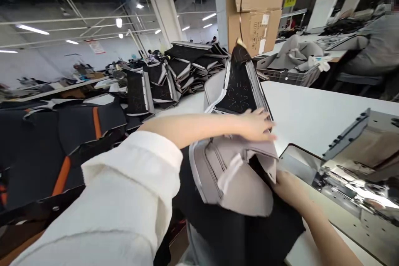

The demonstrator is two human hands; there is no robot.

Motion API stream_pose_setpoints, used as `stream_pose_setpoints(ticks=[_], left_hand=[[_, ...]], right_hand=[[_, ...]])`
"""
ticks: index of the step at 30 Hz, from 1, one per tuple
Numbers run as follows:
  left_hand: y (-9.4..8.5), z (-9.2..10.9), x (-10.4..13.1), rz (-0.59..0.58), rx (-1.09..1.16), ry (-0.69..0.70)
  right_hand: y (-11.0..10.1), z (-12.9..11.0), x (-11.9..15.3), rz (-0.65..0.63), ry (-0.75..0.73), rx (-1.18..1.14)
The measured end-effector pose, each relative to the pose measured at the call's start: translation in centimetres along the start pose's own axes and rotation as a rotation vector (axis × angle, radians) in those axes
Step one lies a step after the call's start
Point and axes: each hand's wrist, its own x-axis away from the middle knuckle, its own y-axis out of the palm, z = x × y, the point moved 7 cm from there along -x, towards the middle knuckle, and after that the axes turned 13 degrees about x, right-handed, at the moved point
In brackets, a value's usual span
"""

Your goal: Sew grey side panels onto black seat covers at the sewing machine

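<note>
A grey sewn seat cover point(249, 187) with black backing, white edging strips and faint chalk-like marks lies across my lap and the table edge. Its black pointed upper part point(238, 91) rises over the white tabletop. My left hand point(257, 126) reaches across from the left in a white sleeve, its stretched fingers lying over the middle of the cover, slightly blurred. At the cover's right edge, my right hand point(286, 187) grips the fabric; its fingertips are hidden behind the material. A black cloth point(237, 237) hangs below the grey part.
A sewing machine point(352, 187) stands close on the right, set into the white table point(299, 108). Stacked dark covers point(187, 64) fill the back. Black-and-orange covers point(62, 133) lie left. Cardboard boxes point(255, 16), a crate point(289, 75) and a seated person point(380, 45) are beyond.
</note>
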Motion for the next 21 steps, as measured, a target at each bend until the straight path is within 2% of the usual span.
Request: stream_pose_setpoints(ticks=[2, 3, 5, 6, 8, 9, 11, 13, 15, 16, 17, 18, 20, 21], left_hand=[[3.9, 1.0, 1.7, -0.086, 0.018, 0.06], [5.5, 1.0, 2.4, -0.093, 0.014, 0.08], [7.7, 0.2, 2.6, -0.059, 0.011, 0.087], [8.6, -0.4, 2.2, -0.038, 0.013, 0.08], [9.6, -1.4, 0.7, -0.02, 0.031, 0.071], [9.7, -1.7, -0.2, -0.026, 0.045, 0.072], [9.0, -1.6, -1.6, -0.042, 0.064, 0.105], [7.2, -1.5, -1.6, -0.031, 0.063, 0.158], [4.9, -2.5, -0.1, 0.053, 0.034, 0.128], [3.8, -3.9, 1.2, 0.108, 0.01, 0.05], [3.0, -5.9, 2.7, 0.138, -0.014, -0.095], [2.8, -8.1, 4.4, 0.119, -0.022, -0.254], [3.4, -12.2, 7.9, -0.034, 0.014, -0.523], [3.7, -13.7, 9.4, -0.109, 0.021, -0.598]], right_hand=[[0.4, 1.8, -0.8, -0.092, 0.039, 0.051], [0.2, 2.4, -1.2, -0.082, 0.073, 0.088], [-1.1, 2.6, -1.5, 0.064, 0.156, 0.2], [-2.0, 2.0, -1.3, 0.173, 0.171, 0.254], [-3.1, -0.3, -0.8, 0.346, 0.109, 0.32], [-3.1, -1.6, -0.5, 0.383, 0.05, 0.324], [-2.4, -3.5, -0.3, 0.376, -0.039, 0.294], [-1.6, -3.4, -0.4, 0.348, 0.008, 0.235], [-1.0, -2.4, -0.8, 0.328, 0.098, 0.16], [-0.7, -1.9, -1.0, 0.316, 0.126, 0.129], [-0.5, -1.6, -1.4, 0.3, 0.142, 0.107], [-0.3, -1.6, -1.7, 0.28, 0.15, 0.094], [-0.1, -2.5, -2.6, 0.243, 0.146, 0.08], [0.0, -3.4, -3.0, 0.231, 0.135, 0.071]])
